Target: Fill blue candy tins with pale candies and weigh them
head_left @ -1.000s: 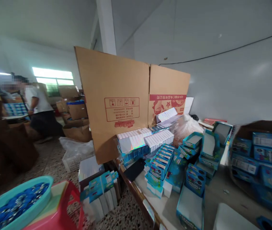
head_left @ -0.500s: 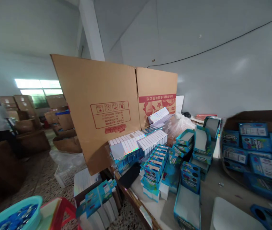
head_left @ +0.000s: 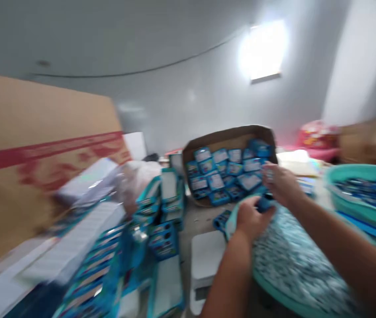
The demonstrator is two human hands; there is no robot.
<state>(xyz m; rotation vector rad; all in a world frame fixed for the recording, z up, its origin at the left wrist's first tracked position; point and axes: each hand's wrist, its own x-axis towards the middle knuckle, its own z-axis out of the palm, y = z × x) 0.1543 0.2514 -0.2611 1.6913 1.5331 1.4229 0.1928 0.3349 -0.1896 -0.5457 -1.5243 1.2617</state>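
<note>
My left hand (head_left: 251,217) is closed around a small dark blue box (head_left: 265,203), over the near-left rim of a turquoise basin (head_left: 274,289). The basin holds many small, light-coloured pieces (head_left: 303,260), blurred by motion. Just above and right of the box is my right hand (head_left: 283,184), its fingers drawn together. Whatever they hold, if anything, is too blurred to make out. Behind both hands, a cardboard carton (head_left: 229,132) lies with its opening toward me, with several blue printed boxes (head_left: 215,180) inside.
On the left stand a large cardboard sheet (head_left: 42,115), white box stacks (head_left: 75,243) and blue display trays (head_left: 166,282). A white lidded container (head_left: 208,254) sits before the carton. At right is another turquoise basin (head_left: 363,212) with blue packets; a red bag (head_left: 318,134) lies behind.
My view has swung to the right. Both my hands and the two turquoise basins on the right have come into view, while the floor and stacked cartons at left have left it.
</note>
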